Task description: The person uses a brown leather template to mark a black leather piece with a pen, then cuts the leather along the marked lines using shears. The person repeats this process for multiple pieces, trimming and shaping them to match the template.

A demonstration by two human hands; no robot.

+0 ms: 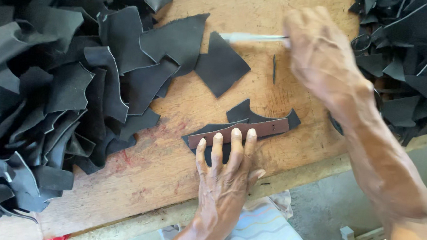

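Fingertips of left hand [225,177] press flat on narrow brown strip template [240,132], pinning it over thin black leather offcut [245,118] near front edge of worn wooden workbench [184,108].

Left hand spread open, four fingers bearing down, nothing enclosed. Right hand [319,52], blurred, closed around slim pale-bladed tool [250,37] held above bench. Leather judged light, limp, prone to sliding; strip judged stiffer, best held from above along its length. Black scrap heaps [52,90] left and right.
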